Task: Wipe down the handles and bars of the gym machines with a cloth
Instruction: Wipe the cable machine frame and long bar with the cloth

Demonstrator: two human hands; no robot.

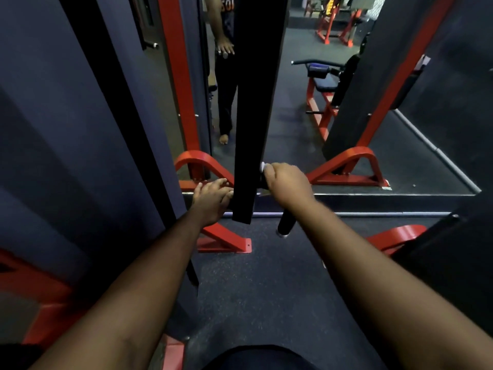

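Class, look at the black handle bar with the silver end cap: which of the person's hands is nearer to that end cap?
Right. The right hand grips the black bar just above its silver end cap; the left hand is across the black upright.

Dark speckled floor (266,289), wall mirror (293,129)

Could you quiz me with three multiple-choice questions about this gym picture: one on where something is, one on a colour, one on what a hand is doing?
1. Where is the right hand?
A. on the black bar beside the black upright pad
B. flat on the floor
C. on the far bench

2. What colour are the machine's base feet?
A. yellow
B. red
C. white

3. How is the white cloth held?
A. draped loose on the floor
B. bunched in the right hand against the bar
C. held in the left hand

Answers: 1 A, fingers curl over the bar; 2 B, the curved feet are red; 3 B, white shows at the right fingertips.
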